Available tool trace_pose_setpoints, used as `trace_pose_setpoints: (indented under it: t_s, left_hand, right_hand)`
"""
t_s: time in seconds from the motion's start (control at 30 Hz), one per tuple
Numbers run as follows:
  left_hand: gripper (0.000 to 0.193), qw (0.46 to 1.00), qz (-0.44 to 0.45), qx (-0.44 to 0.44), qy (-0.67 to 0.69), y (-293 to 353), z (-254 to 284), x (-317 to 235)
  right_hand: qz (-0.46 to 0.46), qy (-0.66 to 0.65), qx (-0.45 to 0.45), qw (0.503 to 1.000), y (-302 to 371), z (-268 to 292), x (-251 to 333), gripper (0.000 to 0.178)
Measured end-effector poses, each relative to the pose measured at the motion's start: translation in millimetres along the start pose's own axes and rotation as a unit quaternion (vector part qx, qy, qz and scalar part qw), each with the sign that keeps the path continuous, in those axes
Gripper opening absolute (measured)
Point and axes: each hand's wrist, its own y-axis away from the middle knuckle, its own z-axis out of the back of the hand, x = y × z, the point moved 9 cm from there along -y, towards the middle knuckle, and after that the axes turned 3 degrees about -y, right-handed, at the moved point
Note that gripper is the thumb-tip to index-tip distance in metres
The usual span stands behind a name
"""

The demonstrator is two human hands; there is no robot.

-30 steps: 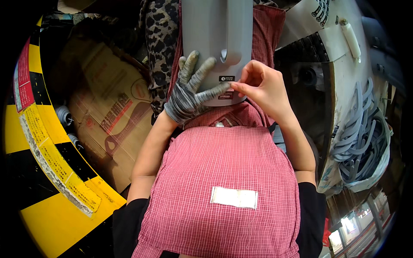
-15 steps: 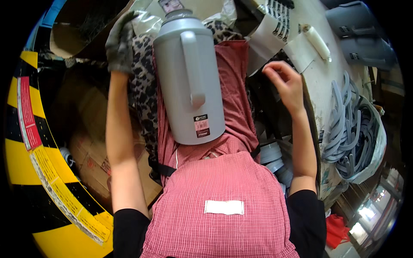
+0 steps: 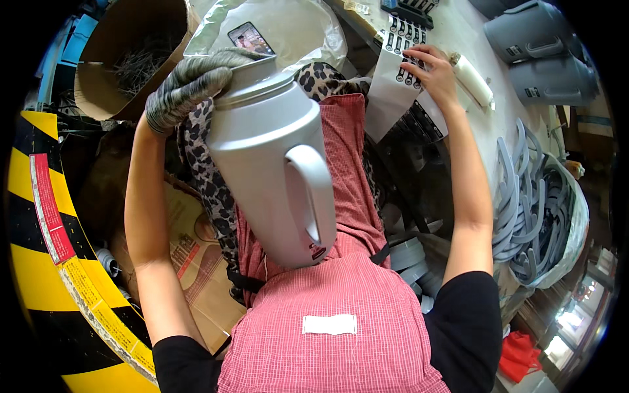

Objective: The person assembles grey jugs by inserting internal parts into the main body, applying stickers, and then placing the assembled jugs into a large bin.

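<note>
A grey thermos jug [image 3: 262,177] lies tilted across my lap, its neck pointing away from me and its handle turned to the right. My gloved left hand [image 3: 190,85] is closed around the jug's neck at the far end. My bare right hand [image 3: 432,72] reaches over the worktable, with its fingers apart and their tips on a white sheet of black labels [image 3: 393,85]. Whether a label sticks to a fingertip cannot be made out. A small label at the jug's lower end is mostly turned out of sight.
Right of my hand lies a white roll [image 3: 473,82]. A bag of grey handles [image 3: 544,216] and more grey jugs [image 3: 550,78] stand at the right. Beyond my lap is a plastic-lined container [image 3: 314,33] with a phone [image 3: 250,39]. A cardboard box [image 3: 98,78] sits far left.
My left hand has come onto the jug's neck, and the jug has tilted and turned with its handle to the right. The right hand has moved away from me onto the label sheet.
</note>
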Motion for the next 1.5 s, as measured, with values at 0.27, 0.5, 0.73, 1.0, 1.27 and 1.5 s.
trace_pose_setpoints:
  t_s: [0.27,0.5,0.73,1.0,1.27,1.5]
  left_hand:
    - [0.025,0.952,0.003,0.021,-0.305,15,-11,-69]
    - [0.017,0.922,-0.218,-0.03,-0.319,14,-22,-73]
    - [0.056,0.715,-0.018,0.058,-0.697,-63,-62,-3]
    - [0.041,0.861,-0.046,-0.504,0.044,58,-37,22]
    - [0.102,0.933,0.098,-0.342,0.048,86,-93,3]
    - [0.037,0.948,0.163,-0.263,-0.073,65,-87,-6]
  right_hand:
    - [-0.073,-0.054,-0.024,0.996,-6,-7,2,0.023]
    - [-0.011,0.043,-0.093,0.995,15,11,16,0.015]
    - [-0.002,0.032,-0.151,0.988,36,41,103,0.008]
    - [-0.157,-0.444,-0.047,0.881,84,1,191,0.009]
    - [-0.212,-0.527,-0.018,0.823,64,-72,228,0.011]
    - [-0.252,-0.53,-0.04,0.808,69,-91,215,0.012]
